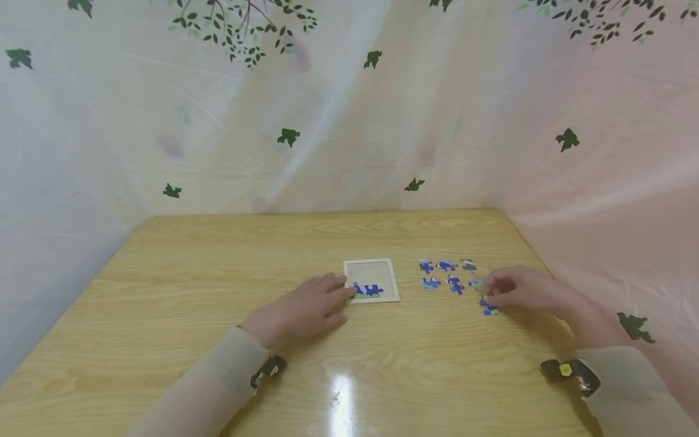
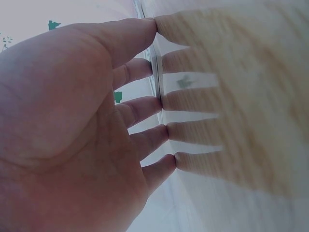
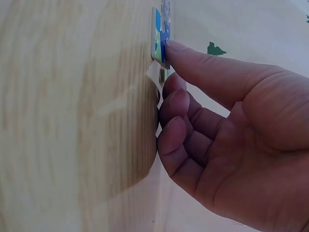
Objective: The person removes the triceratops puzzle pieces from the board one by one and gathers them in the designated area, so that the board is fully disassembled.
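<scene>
A small square puzzle frame [image 1: 395, 288] with a pale border lies on the table, and joined blue and green puzzle pieces [image 1: 371, 291] fill part of its near side. My left hand [image 1: 306, 306] rests palm down with fingers spread at the frame's left edge, its fingertips touching down there; in the left wrist view that hand [image 2: 91, 116] has nothing in its palm. To the right, my right hand [image 1: 521, 291] has its fingers curled and its thumb on a blue-green puzzle piece [image 3: 159, 41]. The fingertips behind that piece are partly hidden.
Several loose puzzle pieces [image 1: 446, 266] lie in rough rows between the frame and my right hand. The wooden table [image 1: 218, 261] reaches back to a pale curtain [image 1: 338, 121] with green leaf prints. A bright reflection shows on the table's near part.
</scene>
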Available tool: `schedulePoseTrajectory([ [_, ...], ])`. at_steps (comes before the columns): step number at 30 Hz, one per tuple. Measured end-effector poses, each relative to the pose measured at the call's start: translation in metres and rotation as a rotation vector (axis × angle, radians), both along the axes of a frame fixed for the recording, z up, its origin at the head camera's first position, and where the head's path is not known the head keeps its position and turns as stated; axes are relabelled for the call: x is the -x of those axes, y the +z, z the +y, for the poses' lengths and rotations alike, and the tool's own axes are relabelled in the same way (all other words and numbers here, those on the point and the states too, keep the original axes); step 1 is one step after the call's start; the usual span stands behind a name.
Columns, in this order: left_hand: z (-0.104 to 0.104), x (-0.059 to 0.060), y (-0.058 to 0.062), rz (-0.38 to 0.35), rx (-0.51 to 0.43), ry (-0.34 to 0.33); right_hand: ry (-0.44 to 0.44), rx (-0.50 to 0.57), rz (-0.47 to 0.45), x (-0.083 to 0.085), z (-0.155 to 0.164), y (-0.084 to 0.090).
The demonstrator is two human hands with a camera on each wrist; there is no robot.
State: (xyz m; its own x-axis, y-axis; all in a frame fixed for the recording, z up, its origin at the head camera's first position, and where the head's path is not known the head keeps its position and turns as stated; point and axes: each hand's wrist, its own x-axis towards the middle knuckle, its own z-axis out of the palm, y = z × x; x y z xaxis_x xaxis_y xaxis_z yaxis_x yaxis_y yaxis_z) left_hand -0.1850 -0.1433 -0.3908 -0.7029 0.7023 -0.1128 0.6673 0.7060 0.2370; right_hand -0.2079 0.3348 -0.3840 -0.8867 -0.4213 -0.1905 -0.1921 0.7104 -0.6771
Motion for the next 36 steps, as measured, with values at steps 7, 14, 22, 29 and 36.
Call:
schedulePoseTrajectory([
  [7,0.000,0.000,-0.001,-0.003,-0.005,0.002,-0.002,-0.031,-0.012,0.001,0.000,-0.002],
  [14,0.000,-0.002,0.000,-0.010,-0.005,0.010,-0.001,-0.009,-0.033,0.002,0.000,-0.003],
  [22,0.000,-0.002,0.000,-0.019,-0.007,0.017,-0.009,0.026,-0.028,0.002,0.003,-0.005],
  [29,0.001,-0.003,0.002,-0.020,-0.004,0.014,-0.093,0.001,0.045,0.004,0.002,-0.003],
  [36,0.000,-0.001,0.000,-0.009,-0.018,0.004,-0.102,-0.001,0.083,0.008,-0.027,0.016],
])
